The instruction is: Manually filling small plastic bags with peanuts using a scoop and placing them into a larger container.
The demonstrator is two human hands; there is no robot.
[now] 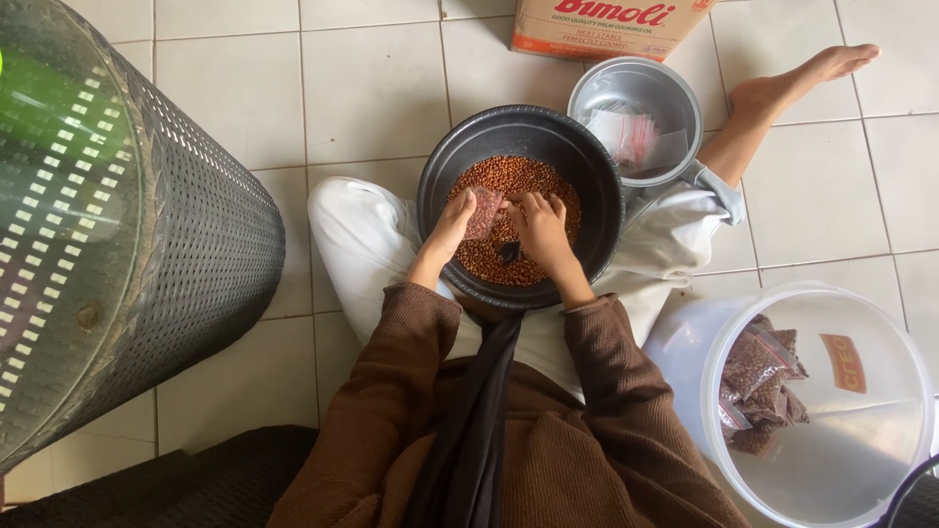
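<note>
Your left hand (455, 223) and right hand (538, 227) meet over the black basin (597, 186) of reddish-brown beans (518, 176). The small clear bag (483, 213) sits pinched between your left fingers, its open edge just beside your curled right fingers, which hover above the beans.

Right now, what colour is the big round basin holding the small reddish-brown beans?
The big round basin is dark grey to black, clearest in the head view.

A small clear bag (484, 212), partly filled with reddish-brown peanuts, stands tilted above the heap of loose peanuts (514, 220) inside the round black basin (597, 186).
</note>
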